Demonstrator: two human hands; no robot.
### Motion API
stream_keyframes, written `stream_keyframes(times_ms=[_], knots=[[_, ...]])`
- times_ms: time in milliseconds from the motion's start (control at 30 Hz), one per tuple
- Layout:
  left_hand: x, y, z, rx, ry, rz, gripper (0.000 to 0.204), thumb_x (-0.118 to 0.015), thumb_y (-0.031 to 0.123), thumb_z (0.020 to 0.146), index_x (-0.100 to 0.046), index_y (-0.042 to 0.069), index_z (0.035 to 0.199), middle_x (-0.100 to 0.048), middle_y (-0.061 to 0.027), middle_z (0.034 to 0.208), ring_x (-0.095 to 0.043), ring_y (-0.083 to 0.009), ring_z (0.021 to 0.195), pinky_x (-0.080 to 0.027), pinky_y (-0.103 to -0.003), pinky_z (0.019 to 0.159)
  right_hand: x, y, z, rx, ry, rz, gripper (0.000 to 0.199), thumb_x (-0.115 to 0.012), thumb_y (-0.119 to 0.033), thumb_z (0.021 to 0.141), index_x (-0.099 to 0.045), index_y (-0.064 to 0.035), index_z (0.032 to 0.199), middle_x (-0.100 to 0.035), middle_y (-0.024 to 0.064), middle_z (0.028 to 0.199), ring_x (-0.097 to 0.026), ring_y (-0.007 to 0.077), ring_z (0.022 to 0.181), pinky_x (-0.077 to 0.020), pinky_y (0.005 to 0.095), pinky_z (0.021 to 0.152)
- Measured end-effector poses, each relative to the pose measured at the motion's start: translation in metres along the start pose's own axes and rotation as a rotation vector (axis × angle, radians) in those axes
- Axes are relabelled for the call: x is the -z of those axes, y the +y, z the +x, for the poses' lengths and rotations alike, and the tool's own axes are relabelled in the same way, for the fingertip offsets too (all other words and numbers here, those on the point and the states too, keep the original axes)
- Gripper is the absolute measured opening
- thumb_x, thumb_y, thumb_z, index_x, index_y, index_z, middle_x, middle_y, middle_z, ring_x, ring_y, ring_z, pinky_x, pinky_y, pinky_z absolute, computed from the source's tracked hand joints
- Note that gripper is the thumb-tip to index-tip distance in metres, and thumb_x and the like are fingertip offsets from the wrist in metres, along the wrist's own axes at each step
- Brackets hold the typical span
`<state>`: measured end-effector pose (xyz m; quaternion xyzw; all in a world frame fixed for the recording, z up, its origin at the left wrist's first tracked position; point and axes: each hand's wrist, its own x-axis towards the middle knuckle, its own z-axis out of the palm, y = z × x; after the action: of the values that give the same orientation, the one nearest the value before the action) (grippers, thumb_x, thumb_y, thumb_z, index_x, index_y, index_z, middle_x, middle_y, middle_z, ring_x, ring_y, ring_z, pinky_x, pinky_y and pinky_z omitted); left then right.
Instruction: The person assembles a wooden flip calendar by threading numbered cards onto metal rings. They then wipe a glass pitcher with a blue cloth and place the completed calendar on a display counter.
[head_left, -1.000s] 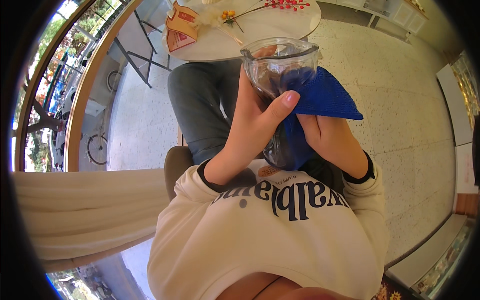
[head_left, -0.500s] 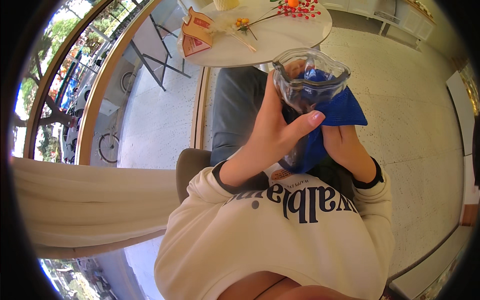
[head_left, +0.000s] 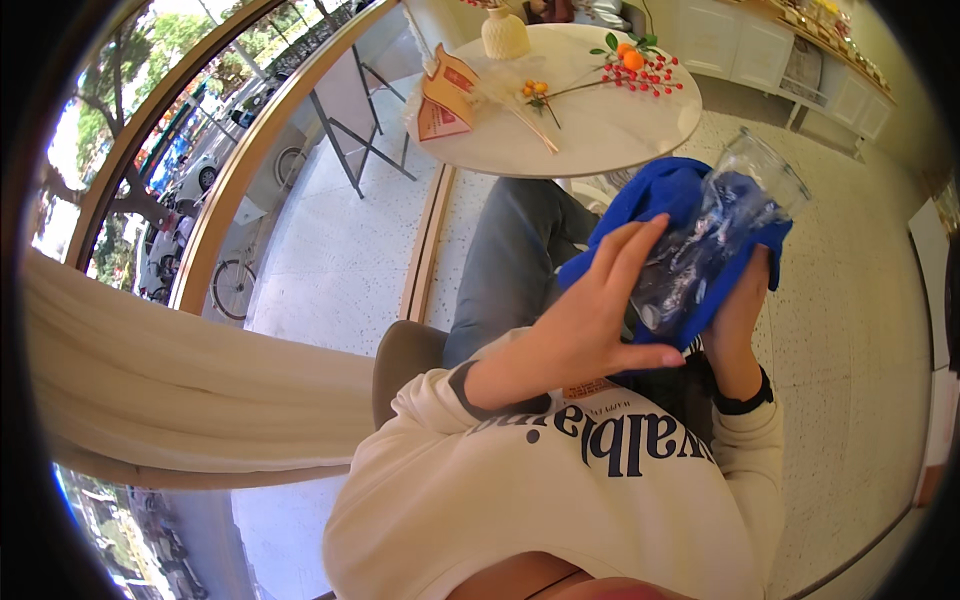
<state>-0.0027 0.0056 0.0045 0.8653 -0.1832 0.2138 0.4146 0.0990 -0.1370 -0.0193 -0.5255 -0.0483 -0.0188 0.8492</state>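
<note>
A clear glass vase (head_left: 708, 240) with a wavy rim lies tilted over my lap, its mouth toward the upper right. Bright blue cloth (head_left: 652, 192) is spread beneath and around it, showing through the glass. From the right, my right hand (head_left: 738, 312) supports the vase through the cloth; its fingers are partly hidden behind them. My left hand (head_left: 592, 318) is open at the vase's lower left side, thumb and fingers stretched apart. Its fingertips are over the cloth's edge, and its thumb is close to the base; firm contact with the glass is not clear.
Ahead stands a round white table (head_left: 600, 150). On it are a red and tan paper box (head_left: 446, 95), a cream vase (head_left: 505, 35), and orange fruit with a red berry sprig (head_left: 655, 78). A curtain (head_left: 200, 375) and window frame are at left.
The vase has tipped from mouth-up toward the upper right. My left hand has let go of its side and spread its fingers; more blue cloth now shows around the glass.
</note>
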Motion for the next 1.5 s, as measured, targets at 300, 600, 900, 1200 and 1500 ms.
stream_keyframes(times_ms=[300,600,900,1200,1500], knots=[[-0.011,-0.014,-0.007,-0.187,0.093,-0.129,0.092,-0.080,0.026,0.075,-0.023,-0.001,0.141,-0.029,-0.0262,0.141,-0.037,-0.0377,0.130,-0.033,-0.042,0.108,0.019,-0.003,-0.012,-0.113,-0.381,0.204,0.074,-0.047,-0.057,0.094,-0.031,-0.0015,0.140,-0.048,0.0141,0.132,-0.051,0.0269,0.120,-0.0435,0.0400,0.101],[-0.002,-0.012,-0.011,-0.173,0.038,-0.332,0.069,-0.069,0.024,0.084,-0.029,-0.005,0.132,-0.036,-0.0230,0.130,-0.044,-0.0361,0.122,-0.037,-0.037,0.102,0.028,0.008,-0.002,-0.203,-0.490,0.260,0.087,-0.055,-0.064,0.086,-0.032,0.0010,0.140,-0.044,0.0158,0.136,-0.047,0.0282,0.124,-0.0388,0.0416,0.105],[0.015,-0.020,-0.011,-0.100,-0.045,-0.455,0.065,-0.068,0.019,0.084,-0.031,0.001,0.134,-0.040,-0.0169,0.131,-0.042,-0.0253,0.123,-0.036,-0.035,0.102,0.039,-0.006,0.002,-0.151,-0.565,0.175,0.070,-0.069,-0.026,0.085,-0.034,0.0019,0.139,-0.047,0.0161,0.133,-0.050,0.0294,0.121,-0.0397,0.0411,0.104],[0.019,-0.013,-0.013,0.228,-0.066,-0.778,0.073,-0.073,0.016,0.080,-0.028,0.005,0.136,-0.040,-0.0125,0.129,-0.043,-0.0178,0.120,-0.038,-0.031,0.099,0.011,0.003,-0.009,-0.026,-0.377,-0.004,0.071,-0.054,-0.048,0.095,-0.034,0.0048,0.139,-0.049,0.0152,0.134,-0.050,0.0252,0.122,-0.0395,0.0400,0.104],[0.010,-0.009,-0.016,-0.048,0.205,-0.301,0.082,-0.080,0.022,0.074,-0.033,0.003,0.139,-0.043,-0.0146,0.133,-0.045,-0.0251,0.123,-0.038,-0.035,0.101,-0.014,-0.007,-0.016,-0.085,-0.181,-0.006,0.086,-0.033,-0.070,0.092,-0.032,0.0013,0.141,-0.043,0.0155,0.139,-0.046,0.0289,0.125,-0.0374,0.0405,0.105]])
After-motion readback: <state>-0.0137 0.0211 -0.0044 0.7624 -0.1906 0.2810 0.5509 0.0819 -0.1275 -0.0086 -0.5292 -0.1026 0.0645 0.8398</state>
